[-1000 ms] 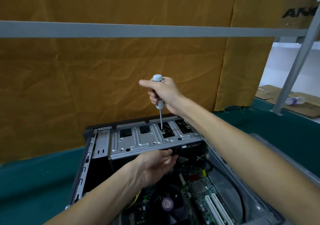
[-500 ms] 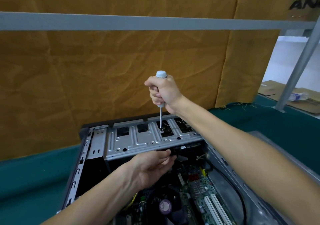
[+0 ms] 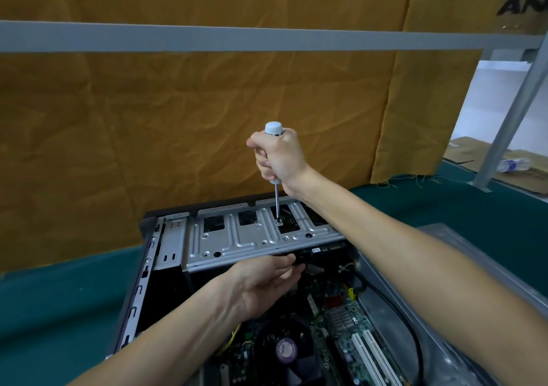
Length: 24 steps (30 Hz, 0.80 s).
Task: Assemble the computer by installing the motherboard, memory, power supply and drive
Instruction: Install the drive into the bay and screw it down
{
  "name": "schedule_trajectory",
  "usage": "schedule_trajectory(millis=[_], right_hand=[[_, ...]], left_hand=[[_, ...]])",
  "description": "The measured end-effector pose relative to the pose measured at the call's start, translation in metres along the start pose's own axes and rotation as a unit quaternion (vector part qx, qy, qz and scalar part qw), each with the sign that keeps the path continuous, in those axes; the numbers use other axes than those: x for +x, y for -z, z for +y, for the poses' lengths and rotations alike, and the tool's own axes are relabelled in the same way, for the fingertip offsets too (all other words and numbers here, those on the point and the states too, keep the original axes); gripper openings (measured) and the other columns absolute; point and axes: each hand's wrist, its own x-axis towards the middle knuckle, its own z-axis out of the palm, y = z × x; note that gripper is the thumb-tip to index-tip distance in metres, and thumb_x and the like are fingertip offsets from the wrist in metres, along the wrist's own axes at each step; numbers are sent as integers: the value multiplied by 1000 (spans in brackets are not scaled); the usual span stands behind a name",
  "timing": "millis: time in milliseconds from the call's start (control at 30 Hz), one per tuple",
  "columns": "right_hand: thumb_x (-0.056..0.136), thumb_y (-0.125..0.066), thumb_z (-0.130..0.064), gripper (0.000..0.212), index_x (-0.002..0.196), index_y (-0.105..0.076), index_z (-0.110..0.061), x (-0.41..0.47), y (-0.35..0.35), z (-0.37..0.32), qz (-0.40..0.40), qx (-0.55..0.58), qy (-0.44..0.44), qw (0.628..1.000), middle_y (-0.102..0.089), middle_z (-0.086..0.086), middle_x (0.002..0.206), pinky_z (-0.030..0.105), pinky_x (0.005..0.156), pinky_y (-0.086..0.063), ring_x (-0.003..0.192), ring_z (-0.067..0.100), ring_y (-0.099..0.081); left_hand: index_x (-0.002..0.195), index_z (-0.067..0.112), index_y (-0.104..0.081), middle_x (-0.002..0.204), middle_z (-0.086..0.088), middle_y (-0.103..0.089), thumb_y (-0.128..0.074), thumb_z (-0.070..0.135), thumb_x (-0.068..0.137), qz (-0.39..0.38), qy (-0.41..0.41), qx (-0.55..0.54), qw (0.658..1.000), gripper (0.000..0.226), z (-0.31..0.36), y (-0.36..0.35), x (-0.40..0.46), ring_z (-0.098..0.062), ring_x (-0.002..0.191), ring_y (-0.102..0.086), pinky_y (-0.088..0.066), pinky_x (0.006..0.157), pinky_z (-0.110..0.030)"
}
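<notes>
While the right hand (image 3: pixel 280 155) grips the white-handled screwdriver (image 3: pixel 274 132) upright in a closed fist, the tool's thin shaft drops straight to a screw (image 3: pixel 278 222) on the silver drive cage (image 3: pixel 252 237) at the far end of the open computer case (image 3: pixel 139 290). The left hand (image 3: pixel 267 279) reaches under the cage's near edge with its fingers fairly straight, touching a dark part there; whether it pinches anything cannot be told, because the fingertips go into shadow. Inside the case the motherboard (image 3: pixel 347 323) lies flat, with a round fan (image 3: pixel 286 348) near the bottom of the view and white slots to its right. The case sits on a green surface (image 3: pixel 59 302) with open room on its left side. Close behind it hangs a brown cloth (image 3: pixel 178 118), leaving little room beyond the cage, and a grey bar (image 3: pixel 207 37) crosses above. The right forearm covers the cage's right end, and the case's near end is cut off by the frame. A plastic bottle (image 3: pixel 513 165) lies far right, blurred
</notes>
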Motion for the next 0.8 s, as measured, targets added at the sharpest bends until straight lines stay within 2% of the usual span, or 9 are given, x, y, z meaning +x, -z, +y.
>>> schedule_trajectory(millis=[100,333,467,567,633,700,800], right_hand=[[91,-58,-2,49,47,-43,-19,-1,3,-2,-39,-3,-9,999,-37,-4,40,20,39,-28,32,11,-31],[90,-57,0,48,48,-43,-19,-2,-4,1,-12,-13,3,1000,-36,-4,39,18,36,-25,30,12,-30],[93,-64,-9,45,54,-44,-16,-4,6,-16,-91,-38,-38,994,-40,-2,43,24,44,-31,37,15,-32],[95,-64,-10,44,56,-46,-16,-7,19,-24,-132,-39,-47,989,-41,0,47,27,48,-33,41,17,-33],[96,-63,-10,44,56,-46,-17,-9,25,-23,-137,-26,-42,989,-40,1,48,27,48,-34,41,17,-34],[97,-62,-12,42,58,-46,-16,-7,30,-24,-149,-14,-47,988,-40,2,51,29,50,-33,42,18,-34],[97,-63,-16,41,60,-45,-15,2,36,-24,-153,19,-64,986,-41,3,53,30,50,-32,42,16,-35]], left_hand=[[98,-10,-64,84,-23,-74,-64,-8,93,4,-4,3,1000,5,-1,-1,0,-28,94,-71,-54,89,-37],[99,-11,-63,93,-25,-71,-62,-8,94,-2,-12,2,1000,6,-1,-2,-3,-28,96,-70,-54,91,-37],[109,-11,-60,106,-27,-69,-58,-6,98,-11,-30,18,999,13,-3,-3,-11,-30,101,-69,-52,95,-39],[119,-11,-58,117,-31,-69,-53,-3,102,-27,-19,99,995,20,-2,-3,-20,-34,112,-68,-54,95,-39],[124,-9,-58,116,-26,-71,-56,6,103,-59,-21,246,967,26,3,-1,-30,-30,110,-71,-59,88,-34],[123,-2,-63,108,-15,-77,-59,15,103,-73,-65,405,909,27,10,1,-39,-20,99,-75,-61,77,-28],[105,8,-72,86,-2,-79,-60,19,103,-13,-231,521,822,17,21,0,-44,-7,72,-73,-56,56,-21]])
